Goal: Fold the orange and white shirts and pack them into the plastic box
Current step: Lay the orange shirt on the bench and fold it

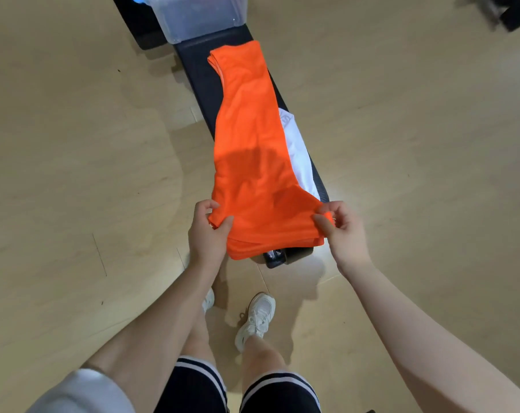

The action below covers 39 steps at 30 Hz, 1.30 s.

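Orange fabric runs the length of a narrow dark surface (199,73): the orange shirt (247,138) lies stretched lengthwise along it, folded into a long strip, its far end neatly layered and reaching close to the plastic box (193,16). Its near end hangs a little over the near edge of the surface, where several folded layers show at the hem. The left hand (206,231) pinches the near left corner of the orange shirt, thumb on top and fingers curled beneath the cloth. The right hand (340,225) grips the near right corner the same way, closed on a small bunch of fabric between thumb and fingers. Both forearms reach forward from the bottom of the view. Under the orange shirt, along its right edge, the white shirt (299,153) peeks out, lying flat on the surface and mostly covered. The plastic box is clear and sits at the far end of the surface, partly cut off by the top of the view; I cannot tell what is inside it. The surface stands on a pale wooden floor (74,144). The person stands at its near end in dark shorts with white stripes (252,389) and white sneakers (257,318). A dark, blurred object (512,10) sits on the floor at the top right corner.
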Each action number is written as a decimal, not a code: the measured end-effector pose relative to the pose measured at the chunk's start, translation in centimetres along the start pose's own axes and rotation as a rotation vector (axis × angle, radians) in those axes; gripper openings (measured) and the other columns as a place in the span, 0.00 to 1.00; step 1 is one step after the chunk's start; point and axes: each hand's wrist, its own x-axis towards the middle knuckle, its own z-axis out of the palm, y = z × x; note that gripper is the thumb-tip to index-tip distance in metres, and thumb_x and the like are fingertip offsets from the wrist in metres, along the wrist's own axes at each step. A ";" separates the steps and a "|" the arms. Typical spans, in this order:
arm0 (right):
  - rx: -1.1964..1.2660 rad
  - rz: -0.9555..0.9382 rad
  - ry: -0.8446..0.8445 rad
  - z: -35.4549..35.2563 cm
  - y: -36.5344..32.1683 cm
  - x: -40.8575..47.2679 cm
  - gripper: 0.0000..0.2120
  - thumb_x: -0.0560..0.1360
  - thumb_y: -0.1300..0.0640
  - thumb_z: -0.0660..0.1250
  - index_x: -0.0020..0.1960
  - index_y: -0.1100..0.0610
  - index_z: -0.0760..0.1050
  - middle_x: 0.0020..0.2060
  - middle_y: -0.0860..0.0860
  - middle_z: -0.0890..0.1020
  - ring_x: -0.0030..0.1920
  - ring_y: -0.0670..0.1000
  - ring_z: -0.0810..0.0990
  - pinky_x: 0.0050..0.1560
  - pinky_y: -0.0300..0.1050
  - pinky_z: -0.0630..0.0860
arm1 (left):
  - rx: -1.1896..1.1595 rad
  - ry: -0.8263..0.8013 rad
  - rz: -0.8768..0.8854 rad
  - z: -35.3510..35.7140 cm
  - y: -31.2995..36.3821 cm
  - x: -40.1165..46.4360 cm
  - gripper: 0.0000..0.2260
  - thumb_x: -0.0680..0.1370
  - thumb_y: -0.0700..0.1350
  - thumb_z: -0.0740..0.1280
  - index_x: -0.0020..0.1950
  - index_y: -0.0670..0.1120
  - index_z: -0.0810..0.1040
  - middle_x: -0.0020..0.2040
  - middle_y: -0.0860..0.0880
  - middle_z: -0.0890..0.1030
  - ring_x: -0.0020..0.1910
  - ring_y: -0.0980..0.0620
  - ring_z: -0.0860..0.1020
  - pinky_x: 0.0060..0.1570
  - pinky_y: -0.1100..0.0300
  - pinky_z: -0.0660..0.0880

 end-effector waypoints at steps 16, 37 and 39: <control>0.098 0.133 -0.089 6.2 -8.7 18.2 0.12 0.72 0.73 0.63 0.35 0.58 0.75 0.25 0.44 0.78 0.28 0.39 0.73 0.33 0.32 0.73 | 0.086 -0.433 -0.029 -1.9 8.3 20.0 0.20 0.72 0.25 0.62 0.62 0.38 0.73 0.44 0.48 0.79 0.36 0.66 0.78 0.36 0.78 0.72; -0.193 0.239 0.112 18.6 -11.4 46.9 0.19 0.78 0.51 0.60 0.63 0.62 0.70 0.58 0.59 0.77 0.54 0.53 0.74 0.58 0.47 0.72 | 0.488 -0.282 0.076 4.1 11.4 46.8 0.18 0.76 0.50 0.64 0.62 0.42 0.73 0.57 0.39 0.74 0.56 0.42 0.73 0.60 0.52 0.69; -0.312 0.155 0.118 19.0 -10.8 45.9 0.19 0.77 0.53 0.62 0.64 0.62 0.68 0.61 0.60 0.73 0.60 0.57 0.73 0.63 0.49 0.69 | 0.575 -0.233 0.207 4.4 11.0 46.6 0.21 0.76 0.46 0.65 0.68 0.42 0.68 0.63 0.39 0.69 0.63 0.40 0.69 0.65 0.51 0.64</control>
